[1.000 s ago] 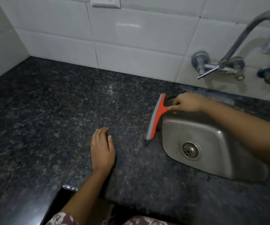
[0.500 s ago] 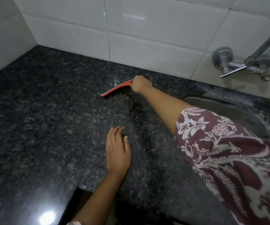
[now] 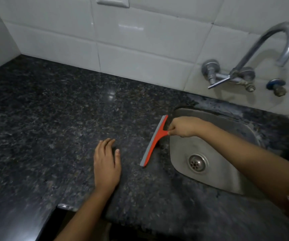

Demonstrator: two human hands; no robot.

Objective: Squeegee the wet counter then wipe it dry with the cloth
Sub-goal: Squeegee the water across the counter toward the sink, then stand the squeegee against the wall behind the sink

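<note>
An orange squeegee (image 3: 155,141) with a grey rubber blade rests its edge on the dark speckled granite counter (image 3: 53,119), right beside the left rim of the steel sink (image 3: 235,174). My right hand (image 3: 183,126) grips its short handle from over the sink. My left hand (image 3: 106,164) lies flat on the counter, fingers slightly apart, a little to the left of the blade and holding nothing. No cloth is in view.
A chrome wall tap (image 3: 255,54) arches over the sink, with a blue-capped valve (image 3: 276,86) beside it. White tiled walls (image 3: 131,40) close the back and left. A switch plate (image 3: 112,1) is at the top. The counter's front edge has a notch at bottom left.
My right hand has drawn the squeegee from the back of the counter near the wall to the sink's left rim. The left hand has stayed flat on the counter.
</note>
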